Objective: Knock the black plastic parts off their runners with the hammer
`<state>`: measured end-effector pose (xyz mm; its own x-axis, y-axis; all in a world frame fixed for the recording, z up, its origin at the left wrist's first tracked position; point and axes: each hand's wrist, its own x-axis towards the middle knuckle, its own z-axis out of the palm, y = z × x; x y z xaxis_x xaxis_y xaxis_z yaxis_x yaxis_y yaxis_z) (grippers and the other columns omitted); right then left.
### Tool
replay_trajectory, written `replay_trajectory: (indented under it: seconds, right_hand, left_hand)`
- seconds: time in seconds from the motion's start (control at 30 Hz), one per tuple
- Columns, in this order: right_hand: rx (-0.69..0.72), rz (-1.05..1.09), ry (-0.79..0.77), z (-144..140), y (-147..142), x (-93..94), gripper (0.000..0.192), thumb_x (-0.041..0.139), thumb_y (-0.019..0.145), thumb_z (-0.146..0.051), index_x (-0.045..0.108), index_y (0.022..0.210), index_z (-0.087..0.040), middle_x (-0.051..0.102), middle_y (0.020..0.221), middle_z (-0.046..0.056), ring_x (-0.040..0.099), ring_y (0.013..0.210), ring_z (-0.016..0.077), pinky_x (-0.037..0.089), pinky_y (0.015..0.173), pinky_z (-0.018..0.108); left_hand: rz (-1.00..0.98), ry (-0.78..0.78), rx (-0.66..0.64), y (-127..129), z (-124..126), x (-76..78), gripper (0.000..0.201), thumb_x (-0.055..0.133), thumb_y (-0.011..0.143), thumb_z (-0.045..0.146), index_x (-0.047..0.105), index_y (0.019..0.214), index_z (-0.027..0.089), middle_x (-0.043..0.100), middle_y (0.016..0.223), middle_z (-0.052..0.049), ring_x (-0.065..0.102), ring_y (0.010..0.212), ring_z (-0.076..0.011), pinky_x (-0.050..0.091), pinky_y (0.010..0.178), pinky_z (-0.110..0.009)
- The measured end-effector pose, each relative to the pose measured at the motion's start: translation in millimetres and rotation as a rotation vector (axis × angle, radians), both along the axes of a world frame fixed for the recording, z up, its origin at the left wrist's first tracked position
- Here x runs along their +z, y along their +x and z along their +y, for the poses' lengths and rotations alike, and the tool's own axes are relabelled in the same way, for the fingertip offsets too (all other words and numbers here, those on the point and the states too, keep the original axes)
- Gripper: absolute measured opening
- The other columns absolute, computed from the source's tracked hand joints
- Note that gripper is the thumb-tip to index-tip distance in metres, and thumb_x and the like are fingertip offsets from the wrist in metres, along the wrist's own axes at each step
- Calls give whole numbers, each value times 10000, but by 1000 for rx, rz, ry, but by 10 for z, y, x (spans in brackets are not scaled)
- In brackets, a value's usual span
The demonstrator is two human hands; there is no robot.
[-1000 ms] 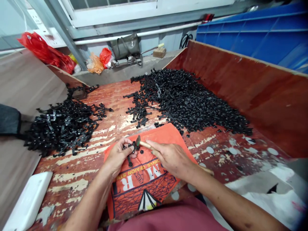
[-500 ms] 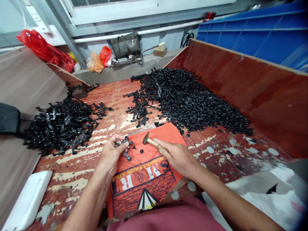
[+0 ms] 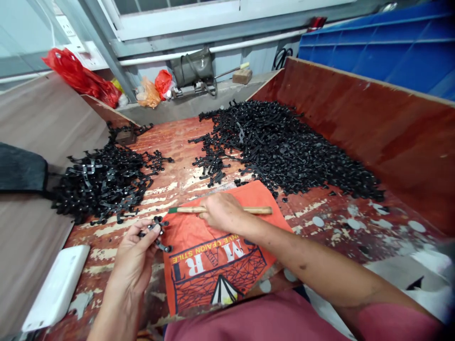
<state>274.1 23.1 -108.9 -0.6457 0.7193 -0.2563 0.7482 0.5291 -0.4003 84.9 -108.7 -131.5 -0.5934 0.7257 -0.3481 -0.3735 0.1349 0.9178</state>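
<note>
Hammer (image 3: 220, 209) in right hand (image 3: 222, 214) (sideways)

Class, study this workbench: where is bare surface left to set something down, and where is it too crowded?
Free: the worn strip between the left pile of black parts and the large right pile; also the spotted patch right of the orange cloth, below that pile. Crowded: both piles, and the cloth's top edge, where the right hand grips the hammer.

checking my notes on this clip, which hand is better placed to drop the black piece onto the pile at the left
Left. The left hand already holds the black piece and sits nearest the left pile. The right hand is closed on the wooden-handled tool over the orange cloth.
</note>
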Motion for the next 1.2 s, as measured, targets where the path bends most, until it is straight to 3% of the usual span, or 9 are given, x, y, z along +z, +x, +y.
replay_trajectory:
  seconds: [0.13,0.3,0.47,0.6,0.73,1.07,1.2]
  right_hand:
    - [-29,15,-65,122,-16,-104,207,687,837,-448,766,854,-258,731,776,18,664,702,186,393,545,239]
    - [-83,108,20,186,81,-150,144,669,865,-357,736,961,-272,737,907,10,658,815,188,379,605,240]
    - [-127,202,88,157,477,-92,174,568,945,-331,694,1026,-243,728,901,18,645,771,177,367,605,240]
    - [-136,257,84,24,847,-136,298,485,990,-283,634,1248,-286,743,928,6,666,788,179,413,650,238]
    - [-132,330,65,-127,1042,-229,408,468,995,-298,546,1393,-346,751,1045,4,688,855,198,471,704,256]
    - [-135,333,40,-171,1078,-272,423,457,1003,-293,525,1413,-371,734,1140,14,697,960,217,524,804,309]
    - [-122,364,65,-217,1067,-160,460,464,1009,-281,454,1454,-392,708,1204,-9,696,976,204,544,850,340]
  left_hand:
    - [30,-4,-112,151,39,65,461,902,524,220,610,877,177,573,604,82,548,469,-57,438,404,-106]
    - [64,-8,-249,382,278,22,463,873,554,274,557,879,179,603,549,64,517,402,-73,400,366,-129]
    - [58,6,-292,456,439,-62,465,859,567,283,535,885,181,624,540,52,487,365,-63,372,353,-122]
    - [51,2,-319,498,489,-96,467,854,577,282,531,899,185,620,533,53,497,374,-71,382,356,-125]
    - [50,-4,-355,560,532,-122,451,842,597,291,524,899,183,622,524,49,484,365,-67,375,357,-124]
    - [153,-44,-348,595,601,-175,426,822,570,314,509,826,180,610,498,51,451,316,-63,346,332,-133]
    - [165,-46,-343,591,589,-201,431,823,577,329,510,836,183,610,511,55,460,322,-67,359,332,-141]
